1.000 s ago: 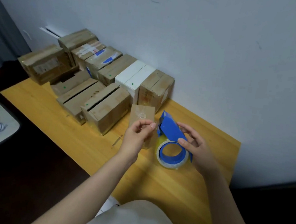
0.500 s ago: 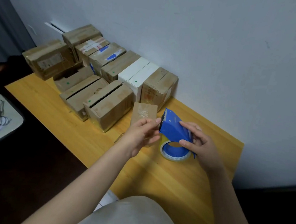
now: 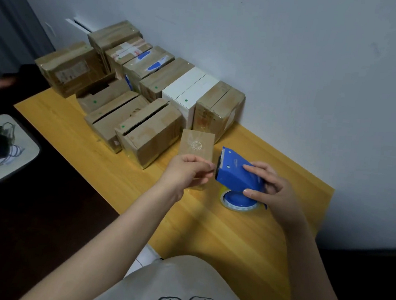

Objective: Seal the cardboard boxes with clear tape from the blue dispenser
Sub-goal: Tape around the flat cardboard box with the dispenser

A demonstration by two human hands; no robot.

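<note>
We see the tabletop (image 3: 243, 246) carrying stacked boxes (image 3: 134, 95) along its far edge. Near the right edge, our right hand (image 3: 276, 190) grips the dispenser (image 3: 235, 175); our left hand (image 3: 186, 173) pinches closed beside a small box (image 3: 196, 146).

Many boxes (image 3: 149, 96) sit in rows on the tabletop (image 3: 208, 230), at the back by the wall (image 3: 297, 62). One small box (image 3: 196, 147) stands in front of them. The tape dispenser (image 3: 237, 175) is just right of it. The left hand (image 3: 186, 171) is before the small box, and the right hand (image 3: 273, 189) is on the dispenser.
</note>
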